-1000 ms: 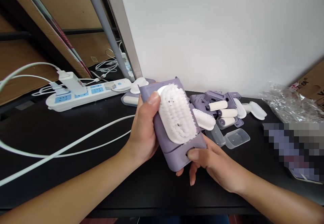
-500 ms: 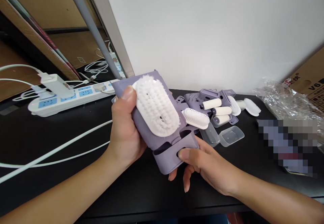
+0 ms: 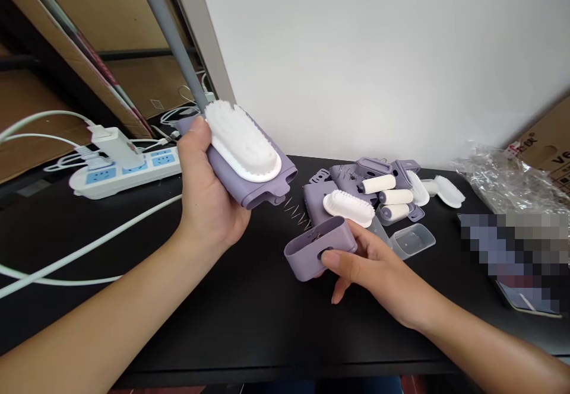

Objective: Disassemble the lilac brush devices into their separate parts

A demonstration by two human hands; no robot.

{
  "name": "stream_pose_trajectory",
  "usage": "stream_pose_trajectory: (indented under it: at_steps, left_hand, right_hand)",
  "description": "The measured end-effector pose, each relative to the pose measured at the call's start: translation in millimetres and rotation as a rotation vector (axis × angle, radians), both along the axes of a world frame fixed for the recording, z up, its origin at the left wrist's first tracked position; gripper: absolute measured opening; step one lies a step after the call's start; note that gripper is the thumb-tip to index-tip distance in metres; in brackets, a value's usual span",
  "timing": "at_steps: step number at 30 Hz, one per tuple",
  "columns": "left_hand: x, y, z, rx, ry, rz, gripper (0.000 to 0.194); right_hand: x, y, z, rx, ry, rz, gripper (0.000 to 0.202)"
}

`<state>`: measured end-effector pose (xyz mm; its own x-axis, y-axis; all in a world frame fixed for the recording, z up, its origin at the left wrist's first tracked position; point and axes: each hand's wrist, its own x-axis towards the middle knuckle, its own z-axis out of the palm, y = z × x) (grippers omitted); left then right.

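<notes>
My left hand [image 3: 209, 192] is wrapped round a purple plastic housing [image 3: 262, 195] with a white oval brush head [image 3: 243, 142] against its top face, bristles up. The thumb presses on the brush's edge. Lower and to the right, my right hand [image 3: 369, 263] pinches a purple oval end cap [image 3: 307, 257], its hollow side facing up. Some thin metal shows inside the cap. A coil spring [image 3: 297, 213] appears in the gap between housing and cap. Cap and housing are apart. Behind the cap lies another white brush [image 3: 350, 207].
Several cream rollers [image 3: 378, 184], purple parts and a clear plastic tray [image 3: 414, 240] lie in a pile on the black table [image 3: 249, 329]. A power strip [image 3: 120, 174] with white cables stands at left. Crumpled clear plastic [image 3: 503, 180] and a carton [image 3: 547, 151] are at right.
The purple end cap has come off the housing. My left hand has lifted the housing up and left and tilted it, while my right hand keeps hold of the cap. A spring now shows between them.
</notes>
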<state>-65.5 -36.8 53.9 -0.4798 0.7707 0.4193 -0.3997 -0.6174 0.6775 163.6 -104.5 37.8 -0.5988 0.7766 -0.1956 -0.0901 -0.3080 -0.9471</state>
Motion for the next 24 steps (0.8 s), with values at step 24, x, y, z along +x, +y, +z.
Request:
stream_pose_trajectory:
  at_steps: [24]
  left_hand:
    - [-24.2, 12.0, 9.9, -0.140, -0.163, -0.001, 0.021]
  right_hand:
    - [0.8, -4.9, -3.2, -0.080, 0.016, 0.028, 0.047]
